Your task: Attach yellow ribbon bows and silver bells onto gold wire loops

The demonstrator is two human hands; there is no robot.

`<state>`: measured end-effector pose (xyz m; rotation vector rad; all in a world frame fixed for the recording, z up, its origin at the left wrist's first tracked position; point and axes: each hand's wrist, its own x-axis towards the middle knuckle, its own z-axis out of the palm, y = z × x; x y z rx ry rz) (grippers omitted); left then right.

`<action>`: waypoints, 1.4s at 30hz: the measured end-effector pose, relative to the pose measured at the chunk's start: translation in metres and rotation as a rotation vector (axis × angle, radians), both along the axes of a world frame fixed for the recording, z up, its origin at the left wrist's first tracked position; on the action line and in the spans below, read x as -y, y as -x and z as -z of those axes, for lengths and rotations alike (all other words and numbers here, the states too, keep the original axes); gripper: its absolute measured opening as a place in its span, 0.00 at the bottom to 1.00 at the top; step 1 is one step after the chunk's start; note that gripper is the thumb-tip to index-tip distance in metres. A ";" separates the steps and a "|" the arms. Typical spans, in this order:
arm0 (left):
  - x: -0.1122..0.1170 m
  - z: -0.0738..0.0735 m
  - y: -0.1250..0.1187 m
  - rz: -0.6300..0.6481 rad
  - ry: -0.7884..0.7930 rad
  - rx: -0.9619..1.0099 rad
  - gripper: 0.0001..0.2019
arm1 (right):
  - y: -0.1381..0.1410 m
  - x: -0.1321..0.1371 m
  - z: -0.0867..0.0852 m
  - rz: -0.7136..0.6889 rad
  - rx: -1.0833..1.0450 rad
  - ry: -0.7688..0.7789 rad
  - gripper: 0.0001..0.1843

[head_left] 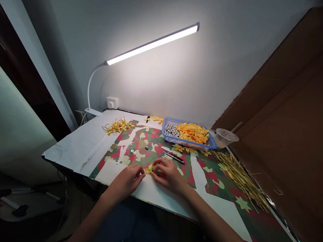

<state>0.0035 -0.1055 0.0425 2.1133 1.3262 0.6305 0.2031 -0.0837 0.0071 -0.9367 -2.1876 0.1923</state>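
Observation:
A small yellow ribbon piece (149,169) lies on the camouflage-patterned table cover (141,144), pinched between both hands. My left hand (129,179) rests on the table edge with fingers curled, its fingertips on the piece's left side. My right hand (168,173) is closed over the piece's right side, fingers pressed together. Small red-handled snips (173,155) lie just beyond my right hand.
A blue basket (188,144) holds yellow ribbon pieces (193,131) and silver beads (171,130). A plastic cup (224,137) stands to its right. Gold wire strips (239,176) lie along the right. Finished gold-looped pieces (118,126) sit at the back left. A lit desk lamp (151,43) hangs above.

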 end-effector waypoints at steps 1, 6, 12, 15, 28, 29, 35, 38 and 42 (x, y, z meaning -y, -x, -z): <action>0.003 -0.001 0.002 -0.009 0.005 0.021 0.08 | -0.001 0.001 -0.001 0.029 -0.010 -0.016 0.05; 0.012 -0.005 0.013 -0.049 -0.010 0.039 0.08 | -0.007 0.000 -0.004 0.173 -0.048 -0.077 0.05; 0.016 -0.007 0.022 -0.117 -0.051 0.100 0.10 | -0.005 -0.005 -0.009 0.270 -0.122 -0.080 0.07; 0.020 -0.008 0.024 -0.142 0.024 0.210 0.11 | -0.002 0.002 -0.013 0.336 -0.211 -0.057 0.08; 0.016 -0.004 0.045 -0.235 0.489 0.577 0.13 | 0.019 0.042 0.007 0.580 -0.731 0.177 0.08; 0.019 -0.004 0.045 -0.280 0.496 0.592 0.13 | 0.021 0.043 0.009 0.585 -0.749 0.192 0.07; 0.035 -0.004 0.043 -0.359 0.619 0.664 0.14 | 0.021 0.046 0.011 0.579 -0.733 0.234 0.07; 0.038 0.001 0.044 -0.352 0.655 0.718 0.15 | 0.020 0.047 0.010 0.579 -0.705 0.219 0.06; 0.039 0.008 0.046 -0.333 0.641 0.739 0.13 | 0.019 0.049 0.010 0.618 -0.702 0.200 0.07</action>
